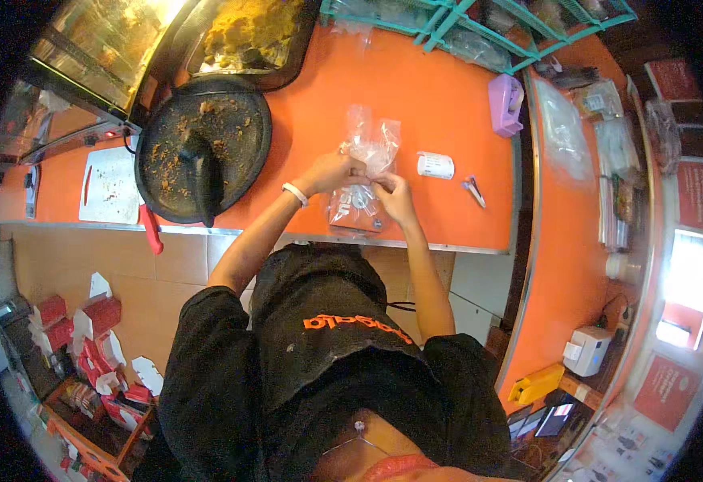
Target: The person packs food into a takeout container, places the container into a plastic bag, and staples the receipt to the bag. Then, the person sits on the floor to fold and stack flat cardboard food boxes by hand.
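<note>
On the orange counter in front of me stands a clear plastic bag [357, 207] with two handle loops sticking up at its far end. Dark and red printing shows through or on it; its contents are hard to make out. My left hand [337, 171] pinches the gathered neck of the bag from the left, a white band around the wrist. From the right, my right hand [395, 197] closes its fingers on the same neck, the two hands nearly touching. Just right of them lie a white paper roll [435, 165] and a small white-and-purple marker [474, 191].
To the left sit a black stone mortar [259, 132] with crumbs and a pestle, a white cutting board [110, 189] and a red-handled knife [152, 233]. Behind are a tray of yellow food [247, 36] and teal baskets [480, 48]. A purple tape dispenser [505, 104] stands at right.
</note>
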Action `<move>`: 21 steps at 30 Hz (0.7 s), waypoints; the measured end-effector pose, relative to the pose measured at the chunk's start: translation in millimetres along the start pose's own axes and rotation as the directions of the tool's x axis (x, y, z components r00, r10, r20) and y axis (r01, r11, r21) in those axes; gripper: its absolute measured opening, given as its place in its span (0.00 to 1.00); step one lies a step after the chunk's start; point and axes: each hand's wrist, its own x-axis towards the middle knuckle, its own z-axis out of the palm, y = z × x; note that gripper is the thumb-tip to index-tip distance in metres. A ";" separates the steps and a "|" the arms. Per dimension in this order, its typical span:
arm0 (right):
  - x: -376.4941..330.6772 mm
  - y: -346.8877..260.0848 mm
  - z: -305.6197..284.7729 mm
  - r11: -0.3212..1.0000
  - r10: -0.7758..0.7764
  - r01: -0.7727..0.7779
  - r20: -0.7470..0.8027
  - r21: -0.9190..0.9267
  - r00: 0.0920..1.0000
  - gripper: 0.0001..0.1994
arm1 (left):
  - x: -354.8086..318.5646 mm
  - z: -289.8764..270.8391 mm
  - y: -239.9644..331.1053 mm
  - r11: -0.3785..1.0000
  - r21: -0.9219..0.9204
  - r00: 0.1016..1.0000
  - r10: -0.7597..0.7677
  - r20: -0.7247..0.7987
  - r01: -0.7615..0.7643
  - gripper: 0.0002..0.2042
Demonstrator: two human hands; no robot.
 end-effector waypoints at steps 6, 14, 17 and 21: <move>-4.6 13.5 -6.4 0.990 -0.004 0.009 -0.034 0.140 0.999 0.05 | 8.9 -2.9 5.9 0.996 0.090 0.997 -0.019 0.077 0.013 0.15; -5.3 5.7 -7.3 0.993 -0.090 0.086 0.037 0.084 0.995 0.04 | 6.3 6.2 7.7 0.983 0.184 1.000 0.006 -0.010 -0.004 0.15; -5.2 8.5 -10.4 0.993 -0.088 0.084 0.045 0.087 0.995 0.05 | 6.5 6.0 9.4 0.985 0.158 0.997 -0.067 0.029 0.061 0.16; -7.6 9.4 -8.4 0.994 -0.050 0.049 0.009 0.101 0.999 0.05 | 6.8 4.3 10.8 0.982 0.191 1.000 -0.003 0.004 0.003 0.17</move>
